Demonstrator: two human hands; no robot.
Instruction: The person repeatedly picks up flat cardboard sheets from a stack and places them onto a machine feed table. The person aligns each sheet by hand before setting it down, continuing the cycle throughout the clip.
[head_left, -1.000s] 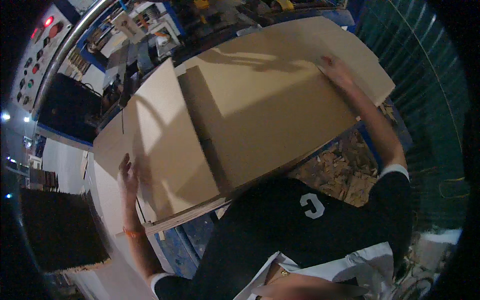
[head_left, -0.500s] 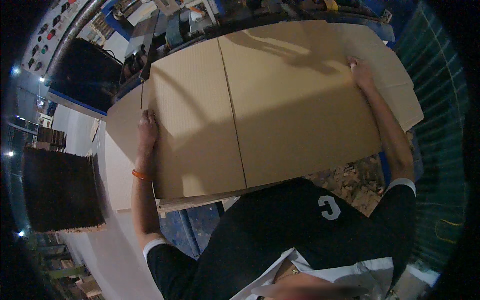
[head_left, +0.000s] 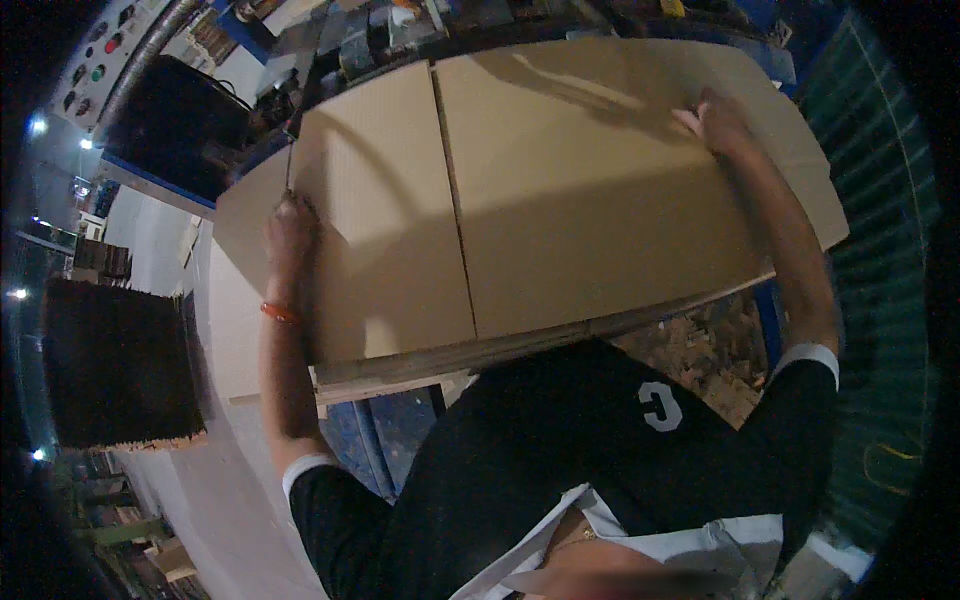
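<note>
A broad brown cardboard sheet (head_left: 590,200) lies flat in front of me, with a dark crease or slit running across it from far to near. On its left part my left hand (head_left: 290,235) is closed at the end of a narrow slot, gripping the sheet there. My right hand (head_left: 720,125) is closed on the sheet's far right part, thumb toward the middle; motion blurs its fingers somewhat. More cardboard layers (head_left: 400,375) show under the near edge.
Beyond the sheet stands a machine (head_left: 370,45) with dark metal parts. A button panel (head_left: 100,65) is at upper left, a dark stack (head_left: 125,365) on the left floor. Cardboard scraps (head_left: 700,350) lie below right, beside a green corrugated wall (head_left: 880,280).
The top sheet's near edge has shifted away from me, baring more of the layers beneath. Both hands have moved slightly farther forward.
</note>
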